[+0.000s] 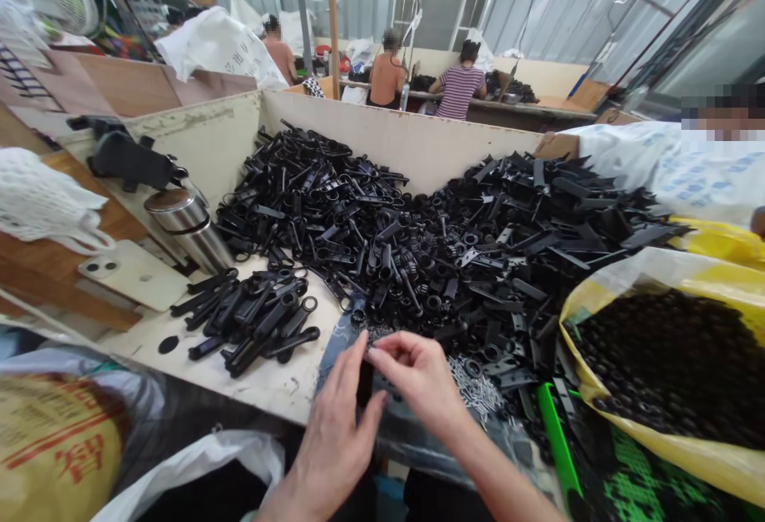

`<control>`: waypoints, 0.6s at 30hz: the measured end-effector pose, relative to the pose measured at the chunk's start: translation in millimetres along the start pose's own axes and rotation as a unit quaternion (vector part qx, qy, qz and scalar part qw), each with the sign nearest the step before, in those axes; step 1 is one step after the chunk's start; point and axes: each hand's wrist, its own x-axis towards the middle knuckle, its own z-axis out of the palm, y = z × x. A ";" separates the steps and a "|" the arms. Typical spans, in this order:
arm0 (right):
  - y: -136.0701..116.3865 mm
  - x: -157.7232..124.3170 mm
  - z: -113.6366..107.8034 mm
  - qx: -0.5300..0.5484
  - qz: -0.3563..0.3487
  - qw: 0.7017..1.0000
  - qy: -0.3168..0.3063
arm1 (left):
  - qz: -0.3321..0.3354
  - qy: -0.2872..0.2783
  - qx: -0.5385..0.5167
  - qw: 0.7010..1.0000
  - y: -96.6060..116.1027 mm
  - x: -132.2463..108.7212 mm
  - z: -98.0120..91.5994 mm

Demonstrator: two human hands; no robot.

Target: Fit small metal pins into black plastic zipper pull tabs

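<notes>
My left hand [335,434] and my right hand [418,378] meet at the near edge of the table, both pinching a small black plastic part [364,382] between their fingers. Just beyond them lies a big heap of black plastic parts [430,243] on the pale tabletop [280,382]. A smaller pile of long black assembled pieces [251,319] lies to the left of my hands. Small metal springs or screws [475,390] glint to the right of my right hand.
A steel flask [191,227] and a white phone [135,271] sit at the left. A yellow bag of small black rings [675,363] stands at the right beside a green crate edge [555,442]. Three people sit with their backs turned at a far bench. A person in a white sleeve [675,167] is at the right.
</notes>
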 end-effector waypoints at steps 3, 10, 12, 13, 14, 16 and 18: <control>3.1 -2.8 7.2 -0.156 -0.019 0.986 -0.056 | -0.136 -0.003 -0.159 0.978 -0.1 -5.4 11.7; -3.0 60.9 28.8 -0.401 -0.074 0.911 -0.069 | -0.315 0.044 -0.402 0.859 -3.1 -2.1 -11.2; -4.3 72.2 40.3 -0.442 -0.065 0.891 -0.079 | -0.324 0.052 -0.415 0.848 2.4 -2.5 -15.3; -4.6 75.1 43.9 -0.458 -0.063 0.883 -0.085 | -0.328 0.052 -0.423 0.843 4.9 -3.2 -16.6; -4.7 76.4 45.3 -0.470 -0.062 0.876 -0.089 | -0.333 0.046 -0.436 0.835 7.1 -4.1 -17.9; -4.7 74.4 41.0 -0.488 -0.065 0.866 -0.094 | -0.350 0.030 -0.478 0.805 9.8 -6.2 -21.0; -4.9 68.4 29.9 -0.496 -0.072 0.860 -0.091 | -0.378 0.016 -0.532 0.758 10.5 -8.0 -24.7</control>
